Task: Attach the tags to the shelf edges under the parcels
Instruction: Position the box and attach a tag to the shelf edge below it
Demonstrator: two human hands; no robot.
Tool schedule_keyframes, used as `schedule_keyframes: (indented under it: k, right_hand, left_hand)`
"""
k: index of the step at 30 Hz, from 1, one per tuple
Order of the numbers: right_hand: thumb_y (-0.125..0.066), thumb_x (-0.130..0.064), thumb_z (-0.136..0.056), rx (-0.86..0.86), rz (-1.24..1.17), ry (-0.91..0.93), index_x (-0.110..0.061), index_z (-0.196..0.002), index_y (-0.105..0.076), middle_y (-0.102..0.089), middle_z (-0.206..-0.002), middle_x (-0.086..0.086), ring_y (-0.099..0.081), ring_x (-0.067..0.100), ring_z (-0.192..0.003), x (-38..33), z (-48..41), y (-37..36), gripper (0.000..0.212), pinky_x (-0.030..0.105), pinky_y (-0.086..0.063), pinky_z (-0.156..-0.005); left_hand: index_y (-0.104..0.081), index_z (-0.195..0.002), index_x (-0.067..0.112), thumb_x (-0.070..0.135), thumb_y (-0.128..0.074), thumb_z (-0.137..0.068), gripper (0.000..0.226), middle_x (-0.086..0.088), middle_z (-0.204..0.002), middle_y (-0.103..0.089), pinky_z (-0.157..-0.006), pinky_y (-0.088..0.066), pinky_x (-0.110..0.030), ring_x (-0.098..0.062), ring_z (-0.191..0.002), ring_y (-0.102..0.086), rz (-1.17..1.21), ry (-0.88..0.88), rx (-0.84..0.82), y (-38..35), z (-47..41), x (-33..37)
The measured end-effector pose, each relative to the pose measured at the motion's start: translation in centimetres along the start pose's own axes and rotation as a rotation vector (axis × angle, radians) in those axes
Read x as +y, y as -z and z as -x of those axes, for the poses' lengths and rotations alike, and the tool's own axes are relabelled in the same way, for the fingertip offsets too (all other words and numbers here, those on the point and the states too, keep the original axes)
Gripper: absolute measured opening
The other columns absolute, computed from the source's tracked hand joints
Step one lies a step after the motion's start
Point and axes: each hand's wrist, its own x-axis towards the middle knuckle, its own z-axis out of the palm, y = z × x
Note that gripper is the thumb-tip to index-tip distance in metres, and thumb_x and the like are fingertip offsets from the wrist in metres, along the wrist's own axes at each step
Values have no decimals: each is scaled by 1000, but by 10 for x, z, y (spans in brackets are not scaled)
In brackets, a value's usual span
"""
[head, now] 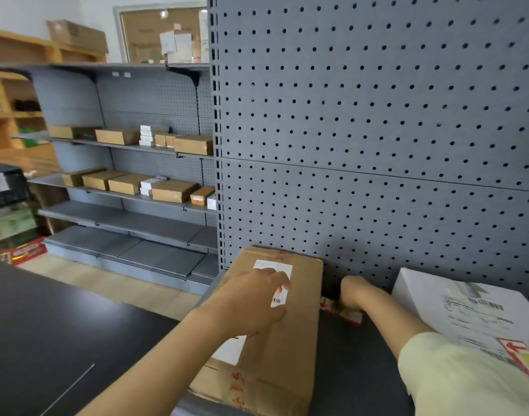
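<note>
Right now your left hand (251, 298) sits lower centre of frame, over the top of the brown parcel (290, 349), fingers pinched on a small white tag (279, 297) with a barcode at its lower end. Tag's long axis runs roughly up-down in frame, in line with the parcel's long axis, which points away from you toward the pegboard back panel (377, 130).

Your right hand (351, 291) is just right of the parcel, down in the gap between it and the white parcel (467, 310) at lower right. It's curled, knuckles toward the camera, resting at a red-and-white strip (342, 312) on the dark shelf surface (356, 370). Can't tell whether it's gripping the strip or only touching it; the fingers are hidden.

The relation that matters: the tag is above the parcel top, but its target is the shelf's front edge (185, 406), which shows only as a grey sliver at the bottom of frame, under the parcel's near end. So the target lies toward you and down from the left hand, not ahead. Left hand is the nearer one and already has the tag; the right is well back near the pegboard.

My read: the tag needs to come back toward you, drop below the parcel's front face, and probably turn so its long axis follows the edge. The edge is mostly out of view, so tilt your head down before placing. Risk: sticking it to the carton instead.
</note>
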Motion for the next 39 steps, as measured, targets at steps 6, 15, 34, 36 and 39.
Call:
schedule_keyframes:
  k: [6, 15, 34, 36, 39]
  right_hand:
    - [-61, -17, -92, -41, 31, 28, -6, -120, -59, -63, -118, 10, -62, 22, -104, 1, -3, -4, 30, 32, -52, -94]
    - [-61, -18, -91, -78, -6, 30, -4, -123, -52, -61, -112, 12, -58, 23, -91, 2, 9, -2, 36, 30, -48, -79]
    - [-63, -9, -84, 370, -667, 239, -2, -89, -60, -68, -90, 16, -68, 27, -62, 52, 144, 23, 9, 29, -53, -52]
    - [-64, -7, -86, 263, -848, 255, -12, -103, -58, -64, -97, 10, -69, 17, -62, 60, 165, 16, 19, 19, -51, -48]
    - [-65, -10, -89, 157, -860, 328, -20, -110, -67, -67, -91, -4, -65, 8, -77, 64, 195, 5, 24, 15, -48, -59]
  left_hand:
    - [-51, -128, 35, 38, -56, -92, 37, 12, -128, -57, -98, -48, -33, -12, -114, -56, 25, 4, -8, 0, -3, 2]
    - [-52, -127, 32, 37, -55, -93, 35, 10, -127, -58, -99, -47, -36, -15, -116, -55, 22, 11, -47, 3, 2, 5]
    - [-58, -122, 26, 35, -56, -93, 30, 9, -124, -61, -91, -42, -24, -11, -110, -56, -18, -60, -17, 14, 44, 59]
    - [-58, -123, 24, 33, -56, -94, 30, 7, -124, -61, -90, -41, -23, -12, -111, -55, -30, -88, -16, 17, 54, 65]
    - [-58, -123, 24, 33, -54, -94, 30, 6, -125, -61, -90, -44, -26, -13, -112, -55, -42, -117, -4, 23, 71, 68]
